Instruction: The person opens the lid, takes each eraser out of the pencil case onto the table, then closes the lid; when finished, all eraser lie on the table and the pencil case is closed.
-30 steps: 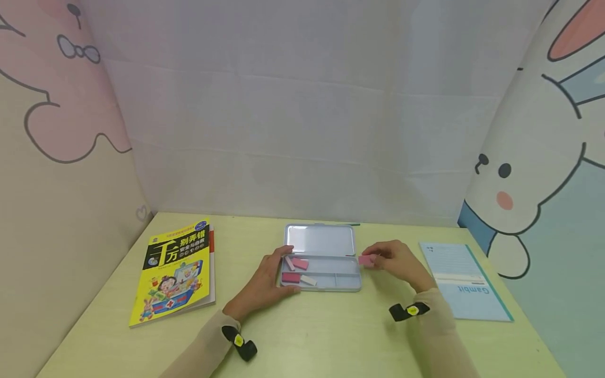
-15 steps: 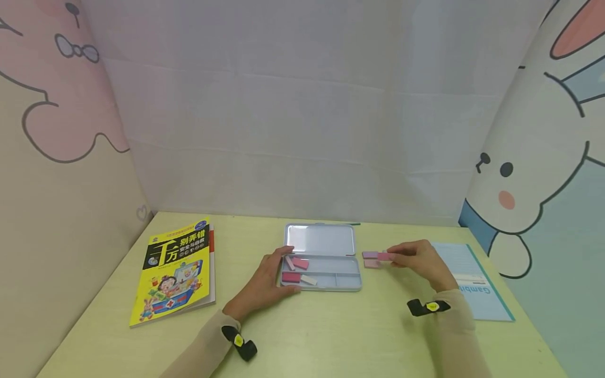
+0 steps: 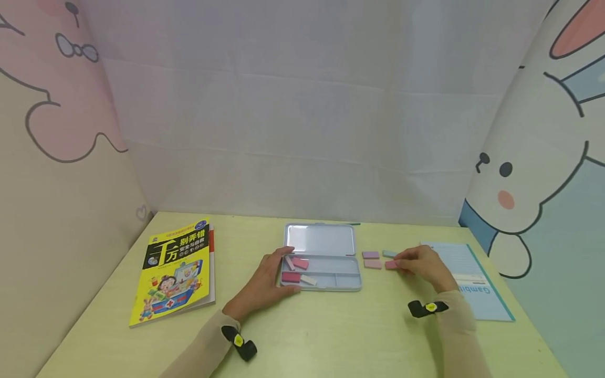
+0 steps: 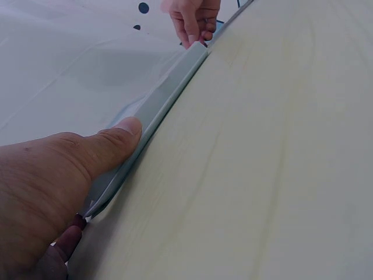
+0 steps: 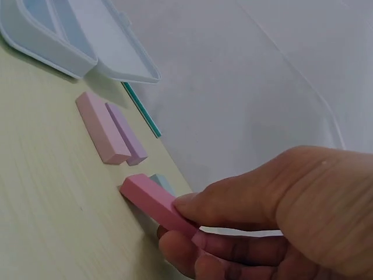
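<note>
One pink eraser (image 3: 391,265), seemingly touching the table, pinched by right hand (image 3: 423,265).

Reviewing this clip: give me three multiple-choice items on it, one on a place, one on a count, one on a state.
1. Where does the yellow book lie?
A. left of the case
B. inside the case
C. on the notebook

2. How many erasers lie on the table right of the pencil case?
A. one
B. four
C. seven

3. How is the case's lid?
A. shut
B. open
C. removed

Answers: 1 A, it lies near the left wall. 2 B, two pairs, one pink eraser pinched by the right hand. 3 B, the lid lies back while the left hand steadies the case.
</note>
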`<state>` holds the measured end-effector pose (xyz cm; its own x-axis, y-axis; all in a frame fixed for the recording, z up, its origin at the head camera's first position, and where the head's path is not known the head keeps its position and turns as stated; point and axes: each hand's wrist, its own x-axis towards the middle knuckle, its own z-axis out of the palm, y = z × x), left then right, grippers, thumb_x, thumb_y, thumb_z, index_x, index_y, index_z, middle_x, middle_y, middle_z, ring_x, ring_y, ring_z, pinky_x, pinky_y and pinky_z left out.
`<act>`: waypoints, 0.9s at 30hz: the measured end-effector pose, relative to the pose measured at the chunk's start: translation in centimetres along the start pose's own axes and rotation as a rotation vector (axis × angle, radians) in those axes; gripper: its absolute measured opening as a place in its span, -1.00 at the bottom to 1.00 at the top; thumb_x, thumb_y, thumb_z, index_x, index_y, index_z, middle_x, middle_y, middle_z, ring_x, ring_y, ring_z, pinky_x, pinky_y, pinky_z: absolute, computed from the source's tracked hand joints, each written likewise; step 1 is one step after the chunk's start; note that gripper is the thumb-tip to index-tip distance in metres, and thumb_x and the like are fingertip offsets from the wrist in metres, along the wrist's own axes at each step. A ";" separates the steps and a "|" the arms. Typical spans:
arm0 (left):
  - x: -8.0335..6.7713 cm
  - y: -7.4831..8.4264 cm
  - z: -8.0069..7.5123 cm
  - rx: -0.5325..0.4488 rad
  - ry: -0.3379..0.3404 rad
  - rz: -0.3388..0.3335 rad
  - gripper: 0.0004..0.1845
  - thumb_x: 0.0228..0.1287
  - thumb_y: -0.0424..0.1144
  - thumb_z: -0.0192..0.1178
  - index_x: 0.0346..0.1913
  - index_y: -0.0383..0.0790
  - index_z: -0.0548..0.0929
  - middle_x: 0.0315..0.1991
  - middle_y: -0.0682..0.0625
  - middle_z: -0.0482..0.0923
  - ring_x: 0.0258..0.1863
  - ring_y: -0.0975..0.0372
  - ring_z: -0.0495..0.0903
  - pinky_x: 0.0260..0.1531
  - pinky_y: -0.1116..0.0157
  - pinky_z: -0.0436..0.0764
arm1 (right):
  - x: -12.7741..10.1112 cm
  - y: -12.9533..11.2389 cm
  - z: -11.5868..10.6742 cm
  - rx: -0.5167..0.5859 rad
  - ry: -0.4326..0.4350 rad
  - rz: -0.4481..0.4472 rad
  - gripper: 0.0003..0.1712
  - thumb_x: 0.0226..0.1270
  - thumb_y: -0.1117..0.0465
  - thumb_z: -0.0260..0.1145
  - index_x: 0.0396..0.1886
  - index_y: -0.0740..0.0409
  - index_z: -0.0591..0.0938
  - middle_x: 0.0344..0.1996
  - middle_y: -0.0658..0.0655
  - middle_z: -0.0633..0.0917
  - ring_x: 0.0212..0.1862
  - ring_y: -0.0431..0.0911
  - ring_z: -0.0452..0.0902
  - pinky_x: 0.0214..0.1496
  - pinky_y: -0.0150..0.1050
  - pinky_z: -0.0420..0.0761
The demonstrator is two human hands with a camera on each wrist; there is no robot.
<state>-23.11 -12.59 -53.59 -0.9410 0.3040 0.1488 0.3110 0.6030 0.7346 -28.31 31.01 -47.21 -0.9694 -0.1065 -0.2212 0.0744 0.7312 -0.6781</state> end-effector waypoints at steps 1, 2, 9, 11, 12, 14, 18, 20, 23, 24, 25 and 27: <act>0.0 0.0 0.0 0.000 -0.002 -0.002 0.03 0.20 0.07 0.59 0.64 0.19 0.21 0.43 -0.08 0.43 0.34 0.05 0.43 0.36 -0.12 0.53 | 0.0 0.0 0.0 -0.014 0.005 0.004 -0.63 0.50 0.10 0.42 0.09 0.28 0.79 -0.27 0.07 0.84 -0.21 -0.08 0.61 -0.15 -0.24 0.57; 0.0 0.0 0.0 -0.003 -0.003 -0.004 0.03 0.20 0.07 0.59 0.64 0.19 0.21 0.43 -0.09 0.43 0.34 0.05 0.43 0.36 -0.12 0.53 | 0.1 0.0 0.0 -0.023 0.007 0.008 -0.63 0.50 0.10 0.42 0.09 0.29 0.79 -0.27 0.08 0.84 -0.21 -0.08 0.61 -0.15 -0.24 0.58; 0.1 0.0 0.0 -0.003 -0.007 -0.022 0.03 0.18 0.05 0.61 0.64 0.22 0.22 0.43 -0.07 0.43 0.35 0.06 0.44 0.40 -0.10 0.51 | 0.0 -0.3 -0.1 -0.070 0.030 0.017 -0.64 0.47 0.10 0.46 0.03 0.30 0.79 -0.24 0.17 0.84 -0.20 -0.06 0.66 -0.16 -0.24 0.59; 0.1 0.0 0.0 -0.001 -0.006 -0.025 0.04 0.18 0.05 0.61 0.64 0.21 0.22 0.43 -0.08 0.43 0.34 0.05 0.44 0.40 -0.10 0.51 | 0.0 -0.4 0.0 -0.075 0.040 0.029 -0.66 0.45 0.10 0.47 0.01 0.28 0.79 -0.24 0.19 0.83 -0.21 -0.04 0.66 -0.17 -0.23 0.60; 0.1 0.0 0.0 0.005 -0.004 -0.024 0.04 0.18 0.06 0.61 0.64 0.21 0.21 0.42 -0.08 0.43 0.33 0.05 0.44 0.38 -0.10 0.52 | 0.1 -0.5 0.0 -0.084 0.049 0.031 -0.67 0.44 0.10 0.48 -0.01 0.28 0.78 -0.23 0.20 0.81 -0.20 -0.02 0.66 -0.16 -0.21 0.61; 0.1 0.1 0.0 0.009 0.001 -0.020 0.05 0.18 0.06 0.61 0.64 0.18 0.21 0.41 -0.10 0.44 0.33 0.05 0.45 0.36 -0.11 0.54 | 0.1 -0.7 0.1 -0.117 0.065 0.024 -0.68 0.42 0.11 0.49 -0.03 0.27 0.77 -0.20 0.24 0.80 -0.17 0.02 0.65 -0.14 -0.15 0.62; 0.1 0.3 -0.1 0.010 0.003 -0.023 0.06 0.17 0.05 0.62 0.64 0.17 0.20 0.41 -0.11 0.44 0.33 0.04 0.45 0.36 -0.10 0.54 | 0.1 -1.2 0.3 -0.190 0.108 -0.016 -0.73 0.38 0.15 0.49 -0.08 0.27 0.77 -0.14 0.31 0.79 -0.13 0.10 0.65 -0.13 -0.03 0.65; 0.1 0.3 -0.2 0.004 -0.002 -0.030 0.06 0.17 0.04 0.62 0.64 0.19 0.20 0.41 -0.11 0.44 0.34 0.03 0.45 0.38 -0.10 0.53 | 0.0 -1.4 0.4 -0.200 0.114 -0.035 -0.73 0.38 0.17 0.49 -0.09 0.28 0.77 -0.14 0.34 0.80 -0.13 0.13 0.67 -0.13 0.01 0.66; 0.1 0.3 -0.2 0.005 -0.004 -0.032 0.06 0.17 0.04 0.62 0.64 0.20 0.20 0.41 -0.11 0.44 0.33 0.04 0.45 0.37 -0.10 0.54 | -0.1 -1.7 0.4 -0.205 0.115 -0.058 -0.72 0.37 0.16 0.51 -0.08 0.29 0.77 -0.14 0.33 0.80 -0.13 0.12 0.68 -0.12 0.02 0.67; 0.0 0.3 -0.2 0.004 -0.006 -0.033 0.06 0.17 0.04 0.62 0.64 0.19 0.20 0.41 -0.11 0.44 0.33 0.04 0.45 0.37 -0.10 0.54 | -0.2 -1.8 0.5 -0.201 0.112 -0.066 -0.69 0.37 0.15 0.52 -0.06 0.29 0.77 -0.14 0.33 0.81 -0.12 0.12 0.69 -0.11 0.03 0.67; 0.0 0.3 -0.2 0.002 -0.007 -0.032 0.06 0.17 0.04 0.62 0.64 0.19 0.20 0.41 -0.11 0.44 0.33 0.03 0.45 0.37 -0.10 0.54 | -0.3 -1.8 0.5 -0.195 0.108 -0.075 -0.65 0.36 0.12 0.54 -0.04 0.29 0.76 -0.12 0.33 0.81 -0.11 0.12 0.69 -0.09 0.04 0.68; 0.0 0.4 -0.1 -0.003 -0.008 -0.029 0.06 0.17 0.04 0.62 0.64 0.18 0.20 0.42 -0.12 0.43 0.32 0.03 0.45 0.36 -0.11 0.54 | -0.4 -2.0 0.5 -0.179 0.095 -0.099 -0.57 0.33 0.08 0.57 0.02 0.29 0.75 -0.09 0.33 0.81 -0.06 0.15 0.71 -0.05 0.08 0.70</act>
<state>-23.01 -12.47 -53.23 -0.9485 0.2922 0.1220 0.2830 0.6098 0.7403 -28.00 29.29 -46.13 -0.9883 -0.1254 -0.0868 -0.0564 0.8295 -0.5557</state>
